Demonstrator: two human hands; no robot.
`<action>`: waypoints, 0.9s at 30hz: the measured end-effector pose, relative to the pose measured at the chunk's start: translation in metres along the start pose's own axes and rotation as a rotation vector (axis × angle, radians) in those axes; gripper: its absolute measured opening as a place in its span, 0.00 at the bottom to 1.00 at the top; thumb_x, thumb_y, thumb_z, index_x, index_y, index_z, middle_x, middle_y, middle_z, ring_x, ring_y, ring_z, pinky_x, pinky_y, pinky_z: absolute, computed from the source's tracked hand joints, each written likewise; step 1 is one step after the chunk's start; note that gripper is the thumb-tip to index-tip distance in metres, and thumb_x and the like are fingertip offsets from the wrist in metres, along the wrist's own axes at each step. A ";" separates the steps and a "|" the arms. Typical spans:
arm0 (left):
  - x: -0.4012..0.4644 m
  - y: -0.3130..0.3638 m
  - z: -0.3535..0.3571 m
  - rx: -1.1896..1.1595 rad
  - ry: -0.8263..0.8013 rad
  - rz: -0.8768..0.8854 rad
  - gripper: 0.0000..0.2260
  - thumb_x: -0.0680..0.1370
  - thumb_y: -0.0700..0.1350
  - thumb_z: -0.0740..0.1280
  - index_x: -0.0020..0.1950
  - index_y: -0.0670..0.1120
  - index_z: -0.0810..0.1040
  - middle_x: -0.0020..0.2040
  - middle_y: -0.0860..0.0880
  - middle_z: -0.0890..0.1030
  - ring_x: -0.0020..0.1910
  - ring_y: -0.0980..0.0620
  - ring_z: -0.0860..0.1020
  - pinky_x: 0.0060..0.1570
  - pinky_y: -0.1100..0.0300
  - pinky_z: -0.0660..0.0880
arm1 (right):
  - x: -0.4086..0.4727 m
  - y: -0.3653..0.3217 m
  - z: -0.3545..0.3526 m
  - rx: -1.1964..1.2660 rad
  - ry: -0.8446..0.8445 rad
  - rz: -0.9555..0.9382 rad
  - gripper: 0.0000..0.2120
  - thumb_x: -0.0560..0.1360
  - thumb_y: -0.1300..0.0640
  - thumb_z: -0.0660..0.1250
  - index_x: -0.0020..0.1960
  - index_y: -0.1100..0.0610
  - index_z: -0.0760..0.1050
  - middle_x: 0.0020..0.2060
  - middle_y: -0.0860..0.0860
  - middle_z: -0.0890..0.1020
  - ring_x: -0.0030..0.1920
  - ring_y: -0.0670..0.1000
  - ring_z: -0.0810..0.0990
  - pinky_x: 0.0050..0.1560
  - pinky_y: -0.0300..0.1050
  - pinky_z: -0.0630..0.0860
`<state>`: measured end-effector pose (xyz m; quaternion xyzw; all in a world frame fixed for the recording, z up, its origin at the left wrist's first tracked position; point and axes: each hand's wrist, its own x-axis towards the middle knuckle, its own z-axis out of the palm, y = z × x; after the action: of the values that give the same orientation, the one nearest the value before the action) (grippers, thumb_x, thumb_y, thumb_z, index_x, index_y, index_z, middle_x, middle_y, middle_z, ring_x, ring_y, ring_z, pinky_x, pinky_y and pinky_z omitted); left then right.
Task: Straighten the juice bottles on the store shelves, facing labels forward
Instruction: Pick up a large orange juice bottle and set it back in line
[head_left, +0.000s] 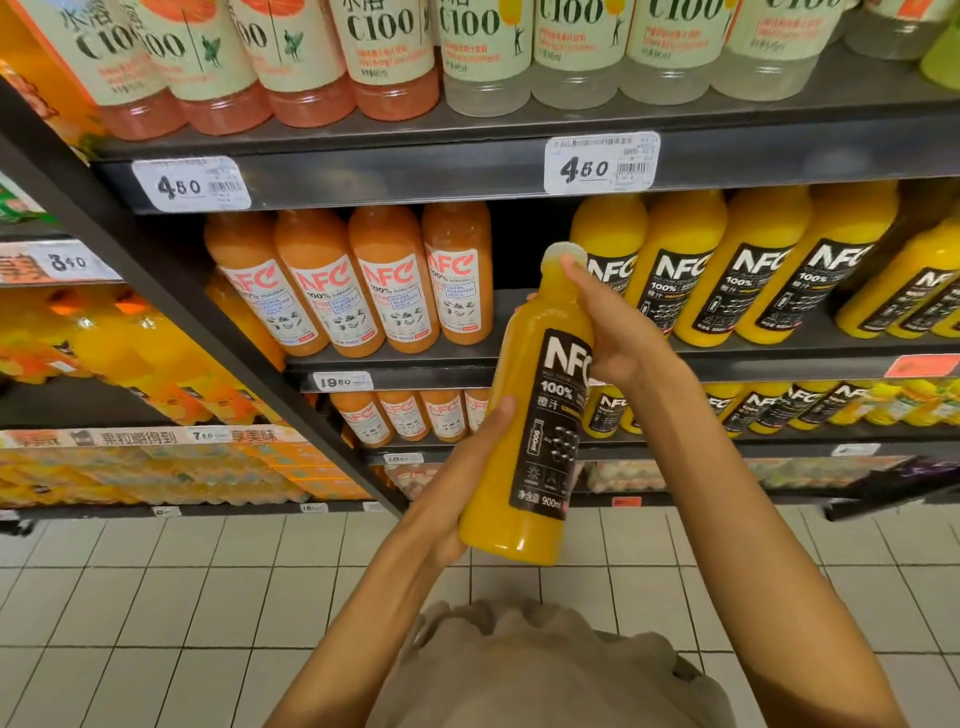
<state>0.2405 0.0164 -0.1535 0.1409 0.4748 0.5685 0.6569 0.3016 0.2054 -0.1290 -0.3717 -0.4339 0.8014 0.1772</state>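
Juice bottle (535, 415), one yellow NFC bottle with a black label, is held off the shelves at the centre of the frame, tilted a little with its cap toward the upper right and the label facing the camera. Left hand (457, 499) cups its lower body from the left, fingers wrapped behind and thumb lying along the side. Right hand (615, 332) closes around the neck and shoulder just under the pale cap. On the middle shelf (405, 358), four orange guava NFC bottles (384, 291) stand in the front row at centre left, and at least five yellow NFC bottles (727, 280) at right, with a gap between the two groups. Two price tags (602, 163) reading 4.60 sit on the upper shelf edge, below a row of C100 bottles (488, 52)
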 end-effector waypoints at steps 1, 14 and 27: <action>-0.002 0.001 0.001 -0.112 -0.039 -0.022 0.24 0.73 0.60 0.62 0.64 0.48 0.74 0.55 0.43 0.83 0.51 0.45 0.82 0.50 0.48 0.80 | 0.001 -0.001 -0.001 -0.006 -0.024 0.000 0.18 0.75 0.41 0.65 0.52 0.56 0.78 0.42 0.53 0.85 0.41 0.51 0.84 0.41 0.45 0.81; -0.018 0.017 0.008 -0.751 -0.137 -0.307 0.32 0.67 0.61 0.67 0.62 0.39 0.74 0.46 0.37 0.80 0.37 0.39 0.82 0.37 0.47 0.80 | 0.020 0.054 0.026 0.380 0.005 0.197 0.07 0.78 0.56 0.59 0.43 0.58 0.68 0.39 0.57 0.73 0.39 0.55 0.74 0.49 0.51 0.72; -0.017 0.030 -0.018 0.108 0.051 0.012 0.27 0.68 0.66 0.62 0.61 0.51 0.77 0.48 0.46 0.85 0.42 0.50 0.85 0.32 0.61 0.79 | 0.011 0.011 0.024 0.245 0.012 -0.054 0.16 0.76 0.47 0.65 0.52 0.60 0.75 0.43 0.57 0.84 0.43 0.56 0.83 0.45 0.50 0.81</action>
<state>0.2095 0.0045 -0.1332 0.1642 0.5206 0.5494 0.6325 0.2772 0.1923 -0.1349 -0.3401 -0.3416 0.8411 0.2452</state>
